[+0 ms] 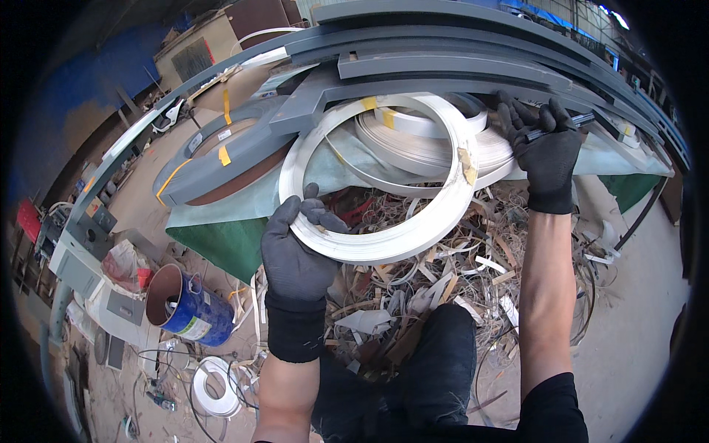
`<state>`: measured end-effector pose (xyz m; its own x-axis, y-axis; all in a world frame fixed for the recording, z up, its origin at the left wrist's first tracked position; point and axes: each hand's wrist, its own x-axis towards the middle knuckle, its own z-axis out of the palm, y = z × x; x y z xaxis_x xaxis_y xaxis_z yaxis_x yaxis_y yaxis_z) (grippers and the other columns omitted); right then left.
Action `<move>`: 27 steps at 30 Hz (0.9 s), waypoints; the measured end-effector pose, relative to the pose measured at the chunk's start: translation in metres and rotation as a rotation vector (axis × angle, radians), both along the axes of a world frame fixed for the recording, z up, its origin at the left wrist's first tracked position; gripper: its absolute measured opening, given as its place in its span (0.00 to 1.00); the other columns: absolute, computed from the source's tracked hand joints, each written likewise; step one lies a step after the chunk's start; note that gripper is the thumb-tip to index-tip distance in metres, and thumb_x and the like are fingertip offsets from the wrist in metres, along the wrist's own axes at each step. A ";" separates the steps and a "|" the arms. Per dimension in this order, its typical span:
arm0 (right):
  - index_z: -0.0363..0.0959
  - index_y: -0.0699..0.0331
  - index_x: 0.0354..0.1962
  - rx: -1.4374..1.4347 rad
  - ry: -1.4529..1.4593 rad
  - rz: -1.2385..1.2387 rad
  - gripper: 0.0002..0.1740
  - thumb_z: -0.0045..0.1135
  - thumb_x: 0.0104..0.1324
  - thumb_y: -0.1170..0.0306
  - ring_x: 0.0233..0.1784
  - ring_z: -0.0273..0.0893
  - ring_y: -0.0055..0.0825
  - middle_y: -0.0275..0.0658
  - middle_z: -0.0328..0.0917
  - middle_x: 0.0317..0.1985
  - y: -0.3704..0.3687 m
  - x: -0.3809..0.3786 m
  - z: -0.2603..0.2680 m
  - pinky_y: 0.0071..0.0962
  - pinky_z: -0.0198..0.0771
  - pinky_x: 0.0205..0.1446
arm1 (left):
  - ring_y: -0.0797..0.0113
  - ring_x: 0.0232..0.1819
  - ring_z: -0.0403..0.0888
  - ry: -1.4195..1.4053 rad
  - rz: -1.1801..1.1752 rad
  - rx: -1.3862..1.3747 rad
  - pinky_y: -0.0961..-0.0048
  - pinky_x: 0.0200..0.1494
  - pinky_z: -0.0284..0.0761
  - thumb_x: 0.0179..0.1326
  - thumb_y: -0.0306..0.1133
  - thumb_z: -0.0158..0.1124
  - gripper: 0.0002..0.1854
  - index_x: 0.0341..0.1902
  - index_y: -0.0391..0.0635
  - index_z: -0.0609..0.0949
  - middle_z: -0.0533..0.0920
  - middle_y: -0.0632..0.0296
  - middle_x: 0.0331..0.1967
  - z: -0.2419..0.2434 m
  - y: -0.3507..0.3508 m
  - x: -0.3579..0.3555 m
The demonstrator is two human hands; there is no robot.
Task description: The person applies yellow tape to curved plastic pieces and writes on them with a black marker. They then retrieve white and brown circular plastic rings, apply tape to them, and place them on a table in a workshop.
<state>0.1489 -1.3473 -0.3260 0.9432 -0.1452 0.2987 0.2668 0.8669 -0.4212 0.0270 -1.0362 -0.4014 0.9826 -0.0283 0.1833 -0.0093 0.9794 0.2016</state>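
My left hand (302,249), in a black glove, grips the lower left rim of a white coil of edge banding (388,243), which is tilted up towards me. Yellow tape and a torn brown patch cling to that coil. Behind it rests a larger roll of white banding (404,147), with a smaller taped white roll (426,127) on top. My gloved right hand (545,144) holds a slim dark metallic tool (559,126), whose exact kind I cannot tell. It is raised just right of the rolls.
Grey panels (443,66) are stacked at the back. A grey banding roll (221,160) bound with yellow tape lies left. Below are heaped offcuts (410,299), a blue drum (191,307) and a white coil (217,387) among cables on the floor.
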 end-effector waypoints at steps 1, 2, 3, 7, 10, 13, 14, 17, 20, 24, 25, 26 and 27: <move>0.58 0.80 0.55 -0.004 -0.010 -0.003 0.27 0.41 0.71 0.61 0.62 0.65 0.60 0.72 0.63 0.57 -0.001 0.000 -0.001 0.54 0.66 0.64 | 0.69 0.36 0.77 -0.007 -0.002 -0.001 0.67 0.45 0.75 0.67 0.31 0.51 0.20 0.58 0.33 0.68 0.77 0.61 0.34 -0.001 0.000 0.000; 0.57 0.80 0.55 -0.008 -0.019 -0.007 0.27 0.41 0.71 0.61 0.62 0.65 0.60 0.72 0.63 0.57 -0.002 0.001 -0.002 0.54 0.66 0.64 | 0.69 0.36 0.77 -0.013 -0.005 -0.001 0.67 0.45 0.75 0.67 0.31 0.51 0.20 0.58 0.33 0.68 0.77 0.61 0.35 -0.002 0.001 0.000; 0.57 0.80 0.55 -0.013 -0.031 -0.009 0.27 0.41 0.71 0.61 0.62 0.65 0.60 0.72 0.62 0.57 -0.002 0.002 -0.002 0.53 0.66 0.65 | 0.69 0.36 0.77 -0.022 -0.006 -0.003 0.67 0.45 0.75 0.67 0.32 0.52 0.20 0.59 0.33 0.68 0.77 0.61 0.35 -0.002 0.001 0.000; 0.58 0.81 0.53 0.004 -0.001 -0.036 0.26 0.41 0.71 0.62 0.63 0.65 0.60 0.72 0.62 0.57 0.002 -0.001 0.001 0.53 0.65 0.66 | 0.68 0.37 0.77 -0.037 -0.031 -0.038 0.67 0.46 0.76 0.66 0.30 0.52 0.20 0.59 0.32 0.67 0.77 0.60 0.36 0.000 0.001 -0.001; 0.64 0.79 0.46 -0.058 -0.106 0.053 0.22 0.42 0.71 0.63 0.64 0.63 0.61 0.72 0.63 0.56 -0.008 0.003 -0.006 0.54 0.64 0.67 | 0.67 0.40 0.78 -0.048 -0.018 -0.029 0.65 0.49 0.76 0.66 0.30 0.53 0.22 0.59 0.31 0.65 0.77 0.58 0.37 -0.001 0.001 -0.001; 0.66 0.77 0.38 -0.035 -0.051 0.000 0.19 0.42 0.71 0.63 0.64 0.62 0.61 0.72 0.63 0.56 -0.004 0.004 -0.005 0.55 0.63 0.68 | 0.65 0.43 0.79 -0.057 0.026 0.015 0.63 0.52 0.76 0.66 0.31 0.54 0.24 0.61 0.29 0.63 0.77 0.56 0.39 -0.002 0.001 -0.003; 0.66 0.76 0.36 -0.032 -0.053 0.013 0.19 0.42 0.71 0.63 0.65 0.62 0.61 0.72 0.63 0.56 -0.005 0.006 -0.007 0.55 0.63 0.68 | 0.64 0.43 0.79 -0.052 0.027 0.003 0.63 0.53 0.76 0.66 0.31 0.54 0.25 0.62 0.29 0.62 0.77 0.56 0.39 0.000 -0.001 -0.005; 0.66 0.74 0.32 -0.022 -0.131 0.111 0.18 0.42 0.71 0.64 0.65 0.61 0.61 0.72 0.63 0.56 -0.018 0.013 -0.013 0.56 0.62 0.68 | 0.63 0.44 0.79 -0.053 0.040 0.005 0.62 0.54 0.75 0.66 0.32 0.54 0.27 0.63 0.28 0.60 0.78 0.55 0.40 0.001 -0.003 -0.007; 0.66 0.73 0.31 -0.016 -0.214 0.191 0.17 0.42 0.70 0.65 0.65 0.62 0.62 0.72 0.63 0.56 -0.027 0.020 -0.019 0.56 0.62 0.68 | 0.63 0.44 0.79 -0.068 0.039 0.005 0.60 0.55 0.75 0.66 0.32 0.54 0.27 0.63 0.27 0.60 0.77 0.54 0.40 0.000 -0.003 -0.007; 0.65 0.70 0.27 -0.026 -0.185 0.146 0.16 0.42 0.70 0.66 0.64 0.62 0.63 0.74 0.64 0.55 -0.020 0.014 -0.015 0.57 0.63 0.68 | 0.62 0.45 0.79 -0.056 0.075 0.014 0.59 0.56 0.74 0.66 0.33 0.54 0.28 0.62 0.27 0.60 0.78 0.53 0.40 0.001 -0.003 -0.007; 0.65 0.69 0.26 -0.029 -0.223 0.190 0.16 0.42 0.70 0.66 0.64 0.62 0.63 0.74 0.64 0.55 -0.024 0.017 -0.016 0.57 0.63 0.68 | 0.61 0.45 0.79 -0.060 0.068 0.012 0.60 0.56 0.74 0.66 0.34 0.54 0.28 0.62 0.26 0.60 0.78 0.52 0.40 0.001 -0.003 -0.007; 0.65 0.69 0.26 -0.034 -0.211 0.176 0.17 0.41 0.71 0.66 0.64 0.62 0.63 0.74 0.64 0.55 -0.027 0.017 -0.016 0.57 0.63 0.68 | 0.61 0.45 0.79 -0.064 0.060 0.010 0.60 0.56 0.74 0.67 0.34 0.53 0.28 0.62 0.26 0.61 0.78 0.51 0.40 0.000 -0.003 -0.006; 0.65 0.69 0.25 -0.036 -0.198 0.167 0.17 0.41 0.71 0.66 0.65 0.62 0.63 0.74 0.64 0.55 -0.025 0.017 -0.017 0.57 0.63 0.68 | 0.61 0.45 0.80 -0.066 0.057 0.009 0.60 0.56 0.75 0.67 0.35 0.53 0.28 0.62 0.26 0.61 0.78 0.51 0.41 -0.001 -0.002 -0.006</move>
